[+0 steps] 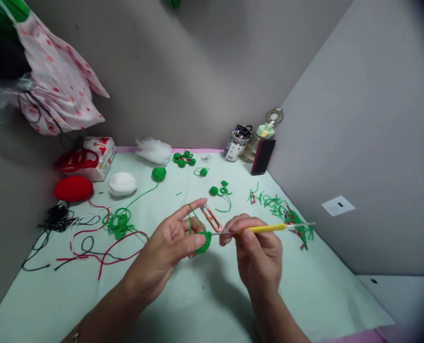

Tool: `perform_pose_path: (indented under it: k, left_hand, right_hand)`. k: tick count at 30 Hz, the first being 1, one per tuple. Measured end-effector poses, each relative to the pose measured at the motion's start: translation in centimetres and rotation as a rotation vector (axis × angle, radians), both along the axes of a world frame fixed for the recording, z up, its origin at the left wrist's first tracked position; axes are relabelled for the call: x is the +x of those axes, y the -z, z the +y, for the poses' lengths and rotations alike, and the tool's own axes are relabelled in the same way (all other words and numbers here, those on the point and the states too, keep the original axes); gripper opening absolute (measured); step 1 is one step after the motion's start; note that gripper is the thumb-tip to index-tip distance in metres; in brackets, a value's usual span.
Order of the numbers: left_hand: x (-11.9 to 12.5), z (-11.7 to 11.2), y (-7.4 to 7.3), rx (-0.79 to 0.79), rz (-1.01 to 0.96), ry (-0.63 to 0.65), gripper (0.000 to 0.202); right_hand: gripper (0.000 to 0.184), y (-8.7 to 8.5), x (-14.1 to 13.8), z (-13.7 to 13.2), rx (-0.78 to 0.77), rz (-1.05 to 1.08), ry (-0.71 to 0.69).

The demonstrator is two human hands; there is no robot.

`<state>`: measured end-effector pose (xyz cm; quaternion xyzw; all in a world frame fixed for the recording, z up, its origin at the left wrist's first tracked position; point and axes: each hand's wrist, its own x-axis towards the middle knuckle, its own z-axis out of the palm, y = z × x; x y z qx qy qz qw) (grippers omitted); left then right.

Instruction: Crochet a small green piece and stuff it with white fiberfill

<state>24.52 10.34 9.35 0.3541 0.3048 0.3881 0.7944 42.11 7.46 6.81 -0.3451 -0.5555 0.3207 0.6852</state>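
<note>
Between thumb and fingers, my left hand [174, 240] pinches a small green crochet piece [204, 242]. Green yarn loops over its raised index finger. My right hand [257, 245] grips a crochet hook [267, 229] with a yellow handle and metal ends. The hook's left tip meets the edge of the crochet piece; whether it sits inside a stitch I cannot tell. Just behind the hands lie orange thread snips [212, 219] on the pale green cloth. A tangle of green yarn [119, 224] leads to a green yarn ball [158, 174] farther back.
Red yarn [74, 188], white yarn [122, 184] and black yarn [56, 216] lie at the left. White stuffing [155, 151] and small green crochet pieces [184, 158] sit at the back. A pen cup [235, 145], bottle [251, 150] and phone [263, 157] stand back right, near yarn scraps [276, 207].
</note>
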Motion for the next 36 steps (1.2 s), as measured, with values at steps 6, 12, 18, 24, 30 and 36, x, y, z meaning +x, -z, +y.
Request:
perform_pose_path:
  k: [6,12,18,24,30,36]
  left_hand:
    - [0.6,-0.5,0.9,0.037,0.007,-0.026,0.071]
    - [1.3,-1.0,1.2,0.067,0.063,-0.132,0.071]
    - [1.1,-0.6,0.6,-0.191,-0.156,-0.025,0.057]
    - [1.0,-0.4,0.7,-0.05,-0.116,0.001,0.042]
    - [0.8,-0.6,1.3,0.152,0.005,0.09,0.043]
    - [0.1,-0.3,1.4,0.161,0.079,0.099,0.047]
  right_hand:
    - [0.014,0.2,-0.4,0.4,-0.003,-0.107,0.013]
    - [0.026,0.9,-0.8,-0.9,0.181,-0.501,0.301]
    - [0.028,0.7,-0.1,-0.9,0.197,-0.418,0.258]
    - [0.017,-0.2,-0.1,0.4,-0.028,0.029,-0.032]
    - [0.012,0.5,0.1,0.4,-0.06,-0.019,0.041]
    - [0.015,-0.2,0.2,0.7,-0.17,0.183,-0.149]
